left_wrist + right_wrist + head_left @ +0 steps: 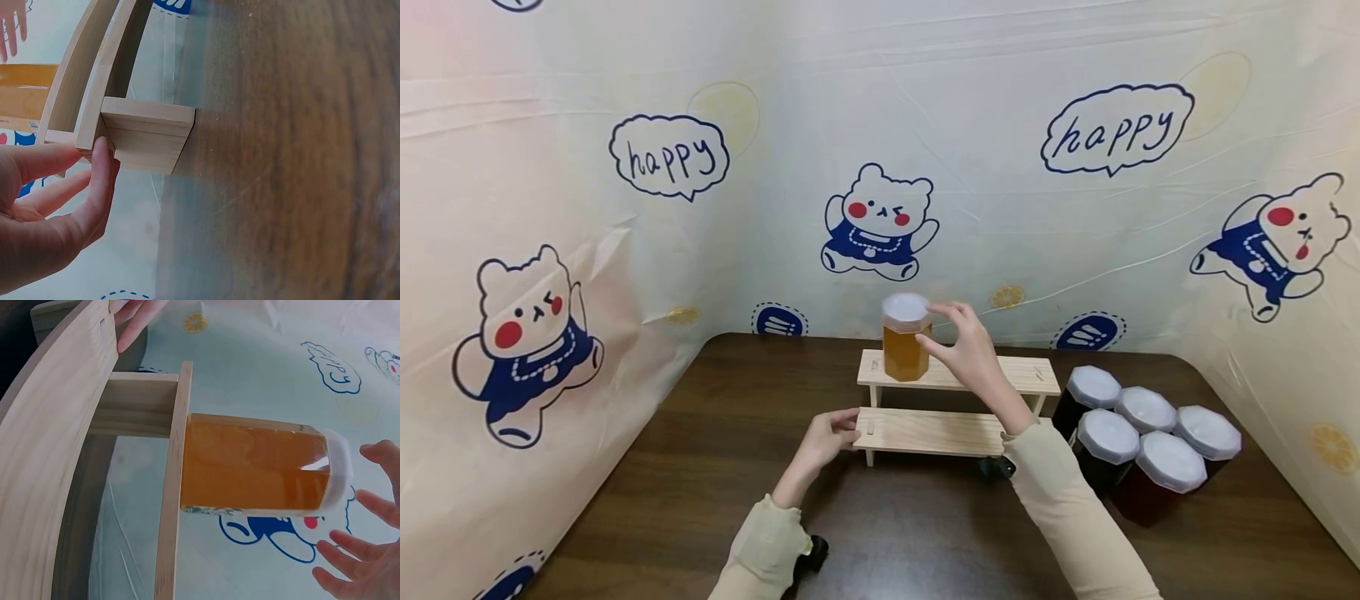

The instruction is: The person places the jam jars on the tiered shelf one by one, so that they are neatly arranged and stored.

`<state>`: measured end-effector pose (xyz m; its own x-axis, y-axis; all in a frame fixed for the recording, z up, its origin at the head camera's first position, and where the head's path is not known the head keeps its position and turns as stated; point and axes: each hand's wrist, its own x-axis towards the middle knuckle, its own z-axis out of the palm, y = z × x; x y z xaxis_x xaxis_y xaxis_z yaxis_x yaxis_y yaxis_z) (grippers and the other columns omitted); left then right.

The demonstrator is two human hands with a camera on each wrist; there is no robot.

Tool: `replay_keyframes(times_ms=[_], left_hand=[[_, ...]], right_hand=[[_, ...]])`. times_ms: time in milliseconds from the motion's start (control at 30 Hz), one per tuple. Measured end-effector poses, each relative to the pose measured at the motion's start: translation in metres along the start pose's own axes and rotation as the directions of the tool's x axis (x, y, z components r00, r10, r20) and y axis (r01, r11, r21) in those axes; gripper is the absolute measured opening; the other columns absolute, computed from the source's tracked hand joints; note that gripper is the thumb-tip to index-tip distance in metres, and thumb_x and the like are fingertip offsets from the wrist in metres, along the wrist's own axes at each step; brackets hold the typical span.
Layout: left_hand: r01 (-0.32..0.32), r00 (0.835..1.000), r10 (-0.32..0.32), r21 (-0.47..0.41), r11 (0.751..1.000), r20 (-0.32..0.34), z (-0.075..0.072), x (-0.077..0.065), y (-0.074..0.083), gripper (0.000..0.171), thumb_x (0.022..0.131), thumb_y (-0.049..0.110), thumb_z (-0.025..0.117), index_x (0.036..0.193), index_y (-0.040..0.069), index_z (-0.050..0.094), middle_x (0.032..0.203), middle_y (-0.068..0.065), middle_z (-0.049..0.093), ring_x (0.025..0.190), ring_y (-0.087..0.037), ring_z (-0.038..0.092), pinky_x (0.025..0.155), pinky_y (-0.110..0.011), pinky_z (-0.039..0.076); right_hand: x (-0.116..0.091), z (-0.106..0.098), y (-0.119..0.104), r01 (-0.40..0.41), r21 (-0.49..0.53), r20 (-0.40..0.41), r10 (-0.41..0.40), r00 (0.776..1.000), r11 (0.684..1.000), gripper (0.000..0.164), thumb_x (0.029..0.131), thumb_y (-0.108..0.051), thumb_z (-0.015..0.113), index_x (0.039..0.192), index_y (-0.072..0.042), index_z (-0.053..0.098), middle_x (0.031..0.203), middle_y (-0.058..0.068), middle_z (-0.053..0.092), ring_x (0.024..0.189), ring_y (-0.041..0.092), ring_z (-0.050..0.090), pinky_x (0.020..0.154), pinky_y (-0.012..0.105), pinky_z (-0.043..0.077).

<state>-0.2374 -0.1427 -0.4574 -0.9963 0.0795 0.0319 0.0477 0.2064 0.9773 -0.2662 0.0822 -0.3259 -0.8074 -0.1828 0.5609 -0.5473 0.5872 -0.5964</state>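
Note:
A two-step wooden display rack [928, 429] stands on the table. On the left part of its upper step sits an upright jar of amber liquid [906, 350] with a white octagonal lid. My left hand [822, 442] pinches the left end of the lower step; thumb and fingers meet the wood in the left wrist view. Just right of the jar is my right hand [970, 346], its fingers spread and slightly bent. The right wrist view shows a gap between those fingers [350, 550] and the jar's lid [337, 472].
Several dark jars with white octagonal lids [1145, 408] stand grouped to the right of the rack, near my right sleeve [1067, 500]. Behind the brown table [700, 500] hangs a printed curtain [985, 100], which also runs along both sides.

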Motion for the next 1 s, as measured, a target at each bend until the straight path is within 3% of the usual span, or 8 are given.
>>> replay_keyframes(times_ms=[233, 467, 733, 1000], left_hand=[[-0.008, 1.000, 0.008, -0.012, 1.000, -0.001, 0.000, 0.001, -0.001, 0.037, 0.075, -0.015, 0.055, 0.112, -0.018, 0.051, 0.081, -0.022, 0.055, 0.062, -0.016, 0.053, 0.058, -0.040, 0.055], [-0.003, 1.000, 0.003, 0.003, 1.000, 0.001, 0.000, -0.001, 0.000, 0.037, 0.075, -0.014, 0.056, 0.112, -0.016, 0.051, 0.080, -0.019, 0.055, 0.061, -0.012, 0.053, 0.058, -0.037, 0.055], [-0.003, 1.000, 0.003, -0.008, 1.000, -0.011, 0.000, -0.001, 0.001, 0.037, 0.075, -0.015, 0.056, 0.112, -0.016, 0.052, 0.081, -0.021, 0.055, 0.062, -0.016, 0.054, 0.056, -0.035, 0.055], [0.013, 1.000, -0.013, -0.001, 1.000, -0.013, 0.001, 0.001, -0.001, 0.036, 0.075, -0.015, 0.055, 0.111, -0.015, 0.053, 0.080, -0.017, 0.055, 0.061, -0.014, 0.054, 0.056, -0.032, 0.055]], right_hand=[[-0.017, -0.014, 0.004, 0.025, -0.014, 0.019, -0.025, 1.000, 1.000, 0.038, 0.078, -0.021, 0.068, 0.112, -0.006, 0.058, 0.115, 0.015, 0.049, 0.108, 0.028, 0.046, 0.090, 0.046, 0.042], [-0.034, -0.032, 0.007, 0.017, -0.055, 0.040, -0.014, 0.999, 0.998, 0.039, 0.078, -0.019, 0.068, 0.113, -0.006, 0.058, 0.115, 0.015, 0.049, 0.108, 0.029, 0.046, 0.090, 0.047, 0.042], [-0.052, -0.052, 0.012, 0.005, -0.120, 0.073, 0.003, 0.997, 0.993, 0.038, 0.080, -0.021, 0.066, 0.114, -0.006, 0.057, 0.115, 0.014, 0.050, 0.108, 0.030, 0.046, 0.090, 0.050, 0.039], [-0.067, -0.072, 0.023, 0.046, -0.182, 0.061, -0.035, 0.997, 0.982, 0.037, 0.078, -0.017, 0.067, 0.112, -0.004, 0.058, 0.111, 0.017, 0.051, 0.103, 0.035, 0.048, 0.083, 0.053, 0.041]])
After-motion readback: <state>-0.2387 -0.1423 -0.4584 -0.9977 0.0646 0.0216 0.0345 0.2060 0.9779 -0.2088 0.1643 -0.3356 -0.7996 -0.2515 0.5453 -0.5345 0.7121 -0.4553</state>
